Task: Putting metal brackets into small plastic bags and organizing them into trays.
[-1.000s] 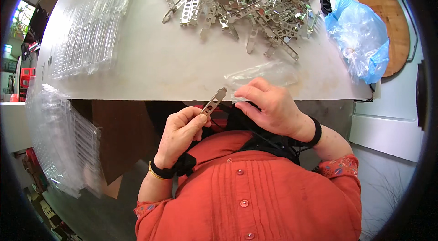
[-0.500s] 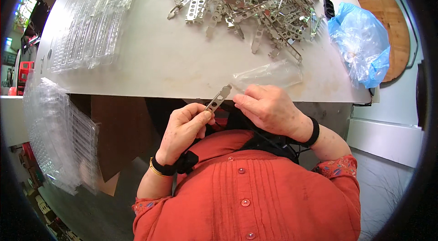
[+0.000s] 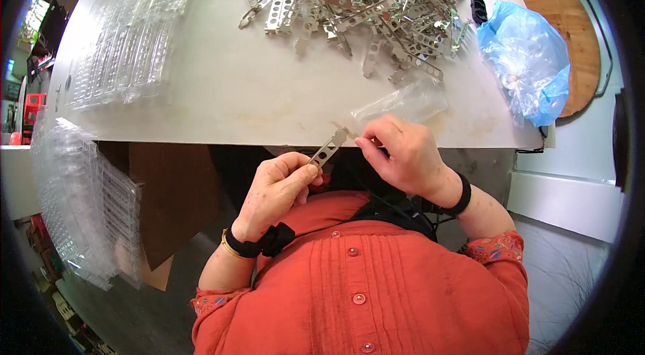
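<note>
A slim silver metal bracket (image 3: 329, 147) with a row of holes is pinched at its lower end between the thumb and fingers of my left hand (image 3: 279, 188). The bracket tilts up to the right, just off the table's front edge. Close by its upper tip is my right hand (image 3: 406, 153), thumb and fingertips drawn together in a pinch. Whatever those fingertips hold, if anything, is too small to make out. Farther back on the table lies a large heap of similar metal brackets (image 3: 356, 2).
A clear plastic bag (image 3: 410, 103) lies flat beyond my right hand. Clear moulded trays (image 3: 124, 52) rest on the table's left, with more stacked trays (image 3: 80, 207) below its edge. On the right are a blue plastic bag (image 3: 527, 52), a small black object (image 3: 478, 9) and a round wooden board (image 3: 564, 25).
My right hand has turned and its fingers have curled in beside the bracket's tip. My left hand still holds the bracket, shifted slightly right. The whole view has shifted a little.
</note>
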`<action>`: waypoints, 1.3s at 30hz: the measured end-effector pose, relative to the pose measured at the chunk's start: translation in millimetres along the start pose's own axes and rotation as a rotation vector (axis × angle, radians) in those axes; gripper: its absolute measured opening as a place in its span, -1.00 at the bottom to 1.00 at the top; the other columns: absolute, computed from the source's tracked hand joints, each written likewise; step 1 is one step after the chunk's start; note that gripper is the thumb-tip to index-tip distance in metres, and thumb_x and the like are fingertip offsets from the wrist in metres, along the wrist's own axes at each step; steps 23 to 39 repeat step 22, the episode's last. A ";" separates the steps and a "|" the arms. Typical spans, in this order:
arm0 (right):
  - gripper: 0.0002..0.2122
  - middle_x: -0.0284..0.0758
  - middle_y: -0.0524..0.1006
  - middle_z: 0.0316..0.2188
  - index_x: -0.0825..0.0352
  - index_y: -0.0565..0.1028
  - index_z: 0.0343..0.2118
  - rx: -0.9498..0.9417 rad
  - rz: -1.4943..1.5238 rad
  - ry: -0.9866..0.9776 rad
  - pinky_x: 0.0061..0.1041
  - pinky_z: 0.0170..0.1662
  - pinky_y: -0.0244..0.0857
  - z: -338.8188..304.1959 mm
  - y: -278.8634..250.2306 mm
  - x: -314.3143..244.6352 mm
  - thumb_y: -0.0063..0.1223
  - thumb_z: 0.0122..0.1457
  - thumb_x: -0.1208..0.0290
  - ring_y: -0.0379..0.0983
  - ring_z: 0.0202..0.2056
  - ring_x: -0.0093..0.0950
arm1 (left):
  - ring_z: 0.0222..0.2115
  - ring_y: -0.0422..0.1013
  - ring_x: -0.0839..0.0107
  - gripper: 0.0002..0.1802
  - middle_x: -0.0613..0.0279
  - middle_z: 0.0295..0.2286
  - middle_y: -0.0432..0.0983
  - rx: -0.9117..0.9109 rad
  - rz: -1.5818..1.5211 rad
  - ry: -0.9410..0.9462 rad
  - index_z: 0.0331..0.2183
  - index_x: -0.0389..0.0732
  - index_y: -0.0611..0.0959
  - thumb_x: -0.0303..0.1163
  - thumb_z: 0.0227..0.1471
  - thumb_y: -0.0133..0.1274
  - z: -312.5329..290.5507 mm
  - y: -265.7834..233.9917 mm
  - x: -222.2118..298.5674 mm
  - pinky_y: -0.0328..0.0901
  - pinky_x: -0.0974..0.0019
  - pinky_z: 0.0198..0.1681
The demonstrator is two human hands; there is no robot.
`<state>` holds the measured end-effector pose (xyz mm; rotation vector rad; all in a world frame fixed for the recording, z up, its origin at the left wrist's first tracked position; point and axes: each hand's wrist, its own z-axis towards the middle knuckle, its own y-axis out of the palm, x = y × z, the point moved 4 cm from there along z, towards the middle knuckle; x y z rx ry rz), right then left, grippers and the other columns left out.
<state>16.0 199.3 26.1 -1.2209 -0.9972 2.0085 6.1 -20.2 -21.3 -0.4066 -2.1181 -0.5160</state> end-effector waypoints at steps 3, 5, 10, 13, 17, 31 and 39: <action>-0.80 -0.28 0.45 -0.51 0.28 0.38 -0.36 -0.008 -0.004 0.087 -0.33 -0.46 0.33 -0.4 3.0 3.4 0.23 0.12 0.40 0.47 -0.50 -0.25 | -0.58 0.31 0.68 -0.81 0.34 -0.45 0.58 -0.006 -0.006 0.001 -0.29 -0.29 0.64 -0.36 0.22 0.05 1.5 2.2 -0.1 0.20 0.54 -0.52; -0.78 -0.28 0.46 -0.50 0.29 0.38 -0.34 -0.011 -0.027 0.113 -0.33 -0.46 0.33 -0.1 1.6 3.1 0.24 0.11 0.40 0.48 -0.50 -0.25 | -0.58 0.31 0.68 -0.81 0.34 -0.45 0.58 -0.006 -0.012 0.004 -0.29 -0.29 0.64 -0.36 0.22 0.05 1.8 2.9 -0.4 0.20 0.54 -0.52; -0.77 -0.27 0.48 -0.49 0.30 0.38 -0.33 -0.002 -0.060 0.159 -0.33 -0.45 0.34 -1.6 1.7 5.6 0.24 0.10 0.38 0.48 -0.48 -0.24 | -0.59 0.31 0.68 -0.81 0.34 -0.46 0.58 -0.008 -0.002 0.006 -0.30 -0.29 0.65 -0.36 0.23 0.05 2.9 4.5 -0.4 0.19 0.54 -0.53; -0.77 -0.27 0.48 -0.48 0.30 0.38 -0.32 -0.004 -0.061 0.163 -0.33 -0.45 0.35 -3.7 4.8 7.5 0.23 0.10 0.37 0.48 -0.48 -0.24 | -0.60 0.31 0.68 -0.80 0.33 -0.45 0.59 -0.017 0.021 0.009 -0.30 -0.29 0.65 -0.36 0.23 0.04 4.8 6.0 -0.3 0.20 0.55 -0.53; -0.77 -0.25 0.48 -0.45 0.29 0.38 -0.31 -0.008 -0.087 0.138 -0.32 -0.46 0.35 -3.3 2.6 -0.7 0.23 0.10 0.36 0.48 -0.48 -0.23 | -0.60 0.31 0.69 -0.79 0.33 -0.45 0.59 0.000 0.011 0.028 -0.28 -0.30 0.65 -0.35 0.23 0.04 4.7 4.4 -0.1 0.20 0.55 -0.53; -0.74 -0.24 0.48 -0.44 0.28 0.39 -0.30 -0.045 -0.125 0.155 -0.31 -0.46 0.35 -3.5 9.4 2.6 0.25 0.08 0.33 0.49 -0.47 -0.22 | -0.61 0.32 0.68 -0.76 0.31 -0.45 0.59 0.009 -0.028 0.045 -0.25 -0.32 0.66 -0.32 0.23 0.06 3.4 -2.4 -4.5 0.23 0.55 -0.54; -0.74 -0.24 0.48 -0.44 0.28 0.39 -0.30 -0.045 -0.125 0.155 -0.31 -0.46 0.35 -3.5 9.4 2.6 0.25 0.08 0.33 0.49 -0.47 -0.22 | -0.61 0.32 0.68 -0.76 0.31 -0.45 0.59 0.009 -0.028 0.045 -0.25 -0.32 0.66 -0.32 0.23 0.06 3.4 -2.4 -4.5 0.23 0.55 -0.54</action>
